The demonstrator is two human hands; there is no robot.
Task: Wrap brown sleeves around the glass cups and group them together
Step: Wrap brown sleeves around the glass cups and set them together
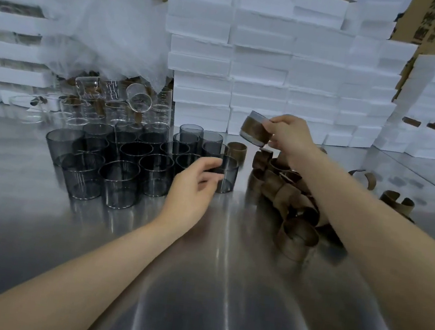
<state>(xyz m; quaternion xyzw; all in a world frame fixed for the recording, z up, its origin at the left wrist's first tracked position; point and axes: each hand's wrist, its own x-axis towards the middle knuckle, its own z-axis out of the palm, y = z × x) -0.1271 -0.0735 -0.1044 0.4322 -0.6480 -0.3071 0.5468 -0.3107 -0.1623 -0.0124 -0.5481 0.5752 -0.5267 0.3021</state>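
Several dark smoky glass cups (118, 180) stand grouped on the steel table (209, 287) at left centre. My left hand (193, 186) curls its fingers round one bare smoky cup (228, 175) at the right edge of that group. My right hand (287, 136) holds a tilted glass cup wrapped in a brown sleeve (254, 131) in the air above the table. A pile of loose brown sleeves (287, 192) lies under my right forearm. One sleeved cup (236, 150) stands beside the smoky cups.
Clear glass cups (113, 108) are heaped at the back left under crumpled plastic wrap (110, 28). White foam boxes (263, 69) are stacked along the back. More loose sleeves (395, 201) lie at the right.
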